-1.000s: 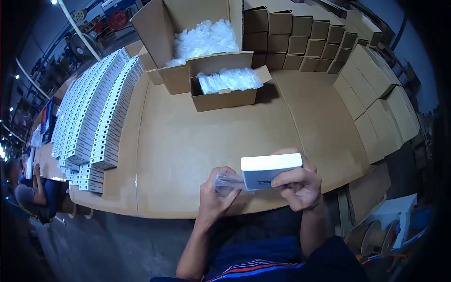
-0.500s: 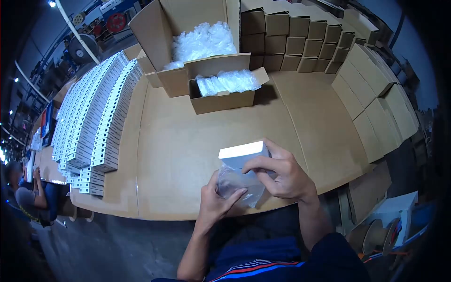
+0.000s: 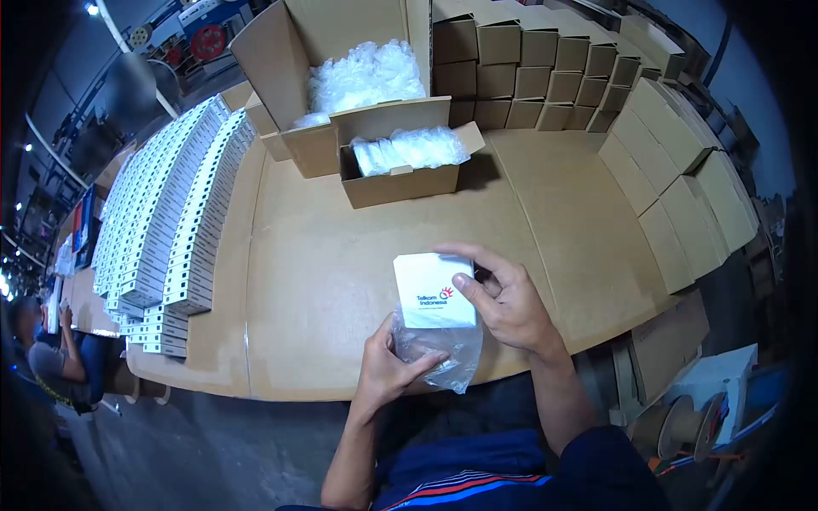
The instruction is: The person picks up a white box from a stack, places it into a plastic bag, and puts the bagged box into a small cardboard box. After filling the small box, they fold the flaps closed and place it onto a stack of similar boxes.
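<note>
My right hand (image 3: 509, 300) grips the right side of a small white box (image 3: 426, 277), its thumb on the printed face that reads "Telkom Indonesia". Below it, my left hand (image 3: 394, 364) holds a clear plastic bag (image 3: 460, 362), thumb pressed over the film. The lower edge of the white box overlaps the bag's mouth. Both are held over the near part of the cardboard-covered table. Farther back stands an open carton (image 3: 400, 189) with a row of plastic-wrapped packs (image 3: 413, 151) inside.
Long stacks of white boxes (image 3: 183, 221) line the left side. Behind the carton, a larger box (image 3: 268, 68) holds crumpled clear bags (image 3: 371, 75). Brown cartons (image 3: 498, 81) are piled along the back, more cartons (image 3: 673, 179) at right. A person (image 3: 64, 358) sits far left.
The white box has been tipped so its printed face now shows, and its lower edge has come to the bag's mouth. My right thumb has shifted onto that face.
</note>
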`<state>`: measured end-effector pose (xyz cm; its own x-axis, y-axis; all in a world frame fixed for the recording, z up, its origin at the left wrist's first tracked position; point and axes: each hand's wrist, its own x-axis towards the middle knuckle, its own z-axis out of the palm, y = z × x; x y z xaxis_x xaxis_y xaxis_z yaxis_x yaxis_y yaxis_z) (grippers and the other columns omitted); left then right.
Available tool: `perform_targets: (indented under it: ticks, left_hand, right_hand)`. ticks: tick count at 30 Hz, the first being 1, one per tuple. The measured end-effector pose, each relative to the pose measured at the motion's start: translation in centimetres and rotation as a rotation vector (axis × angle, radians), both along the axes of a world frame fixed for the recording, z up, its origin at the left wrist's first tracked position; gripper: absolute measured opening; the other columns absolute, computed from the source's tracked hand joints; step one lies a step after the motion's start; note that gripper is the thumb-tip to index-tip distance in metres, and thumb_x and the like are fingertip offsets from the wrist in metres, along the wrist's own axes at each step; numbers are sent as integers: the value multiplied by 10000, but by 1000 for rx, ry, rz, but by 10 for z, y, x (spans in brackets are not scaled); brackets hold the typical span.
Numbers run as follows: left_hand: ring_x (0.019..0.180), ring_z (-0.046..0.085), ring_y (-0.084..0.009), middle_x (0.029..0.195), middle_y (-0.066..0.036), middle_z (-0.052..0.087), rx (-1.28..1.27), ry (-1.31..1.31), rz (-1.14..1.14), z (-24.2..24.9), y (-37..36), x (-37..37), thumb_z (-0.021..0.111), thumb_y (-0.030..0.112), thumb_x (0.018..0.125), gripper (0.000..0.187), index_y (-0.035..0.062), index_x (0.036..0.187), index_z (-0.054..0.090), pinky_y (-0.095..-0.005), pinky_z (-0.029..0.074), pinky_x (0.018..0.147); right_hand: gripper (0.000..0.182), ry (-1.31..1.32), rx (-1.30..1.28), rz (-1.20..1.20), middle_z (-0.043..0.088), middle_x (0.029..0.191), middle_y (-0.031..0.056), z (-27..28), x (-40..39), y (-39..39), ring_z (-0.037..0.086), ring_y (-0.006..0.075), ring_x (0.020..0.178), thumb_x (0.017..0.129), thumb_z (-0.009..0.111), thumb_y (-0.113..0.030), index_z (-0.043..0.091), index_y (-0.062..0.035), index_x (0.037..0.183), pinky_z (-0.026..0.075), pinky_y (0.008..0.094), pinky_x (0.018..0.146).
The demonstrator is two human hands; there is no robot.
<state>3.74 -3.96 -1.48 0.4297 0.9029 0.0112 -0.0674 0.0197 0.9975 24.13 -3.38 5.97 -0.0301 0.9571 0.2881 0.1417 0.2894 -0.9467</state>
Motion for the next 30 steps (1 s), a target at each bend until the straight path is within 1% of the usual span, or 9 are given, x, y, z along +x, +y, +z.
perform_targets:
  ticks: [2, 5, 17, 22, 23, 24, 25, 26, 30]
  left_hand:
    - [1078, 685, -185, 1180, -134, 715, -8, 5, -1, 1, 1, 0, 904, 72, 781, 652, -69, 1323, 572, -337, 552, 959]
    - [1064, 692, -188, 1170, -136, 719, 15, 55, -17, 0, 2, -3, 905, 61, 778, 629, -66, 1301, 580, -341, 557, 951]
    - [1069, 683, -175, 1169, -120, 711, -52, -41, 56, 0, 4, -5, 904, 19, 765, 602, -53, 1280, 598, -331, 550, 948]
    - [1050, 669, -160, 1172, -108, 701, -112, -123, 47, -20, 1, -9, 645, 175, 1031, 337, -58, 1272, 613, -303, 539, 919]
    - [1050, 665, -157, 1172, -105, 699, -164, -177, 39, -26, 0, -10, 573, 209, 1083, 332, -61, 1272, 614, -298, 534, 919]
    - [1065, 652, -150, 1167, -99, 699, -155, -116, 46, -25, -4, -9, 396, 283, 1146, 431, -62, 1274, 620, -301, 521, 932]
    - [1072, 648, -149, 1166, -99, 699, -223, -171, 74, -26, -6, -7, 404, 291, 1144, 433, -59, 1276, 621, -305, 518, 941]
    - [1079, 643, -147, 1164, -100, 699, -292, -225, 101, -27, -8, -5, 411, 300, 1142, 435, -56, 1278, 621, -310, 514, 950]
    - [1042, 646, -140, 1140, -98, 701, -287, -326, 243, -39, -10, 3, 410, 326, 1142, 446, -43, 1258, 632, -318, 519, 936]
  right_hand:
    - [333, 83, -22, -17, 677, 1003, 76, -2, -1, 2, 620, 80, 920, 991, 613, 13, 595, -14, 1323, 530, 252, 794]
    - [274, 231, -3, -28, 646, 980, 81, -11, -1, 4, 601, 76, 905, 991, 641, 7, 548, 8, 1249, 519, 248, 785]
    - [238, 220, -59, -57, 570, 947, 35, -22, 5, 2, 568, 68, 862, 964, 686, 8, 512, -3, 1127, 510, 237, 738]
    - [168, 86, -151, -131, 686, 853, 67, -27, 7, 3, 648, 80, 773, 967, 709, -82, 569, 5, 1003, 518, 249, 661]
    - [169, 56, -183, -125, 696, 865, 74, -28, 7, 3, 648, 84, 768, 969, 706, -84, 567, 7, 999, 519, 254, 658]
    - [170, 25, -215, -119, 706, 876, 81, -28, 6, 3, 648, 89, 762, 971, 703, -86, 565, 10, 995, 521, 259, 655]
    - [172, -6, -247, -114, 716, 887, 88, -30, 5, 2, 648, 94, 757, 973, 701, -88, 562, 12, 991, 522, 265, 651]
    - [203, -54, -299, -90, 733, 992, 124, -35, 5, 2, 674, 120, 845, 983, 700, -110, 572, 18, 1074, 546, 277, 732]
    - [348, 367, -278, 44, 674, 1207, 153, -46, 5, -7, 638, 162, 1145, 1003, 685, -110, 542, 31, 1287, 515, 291, 984]
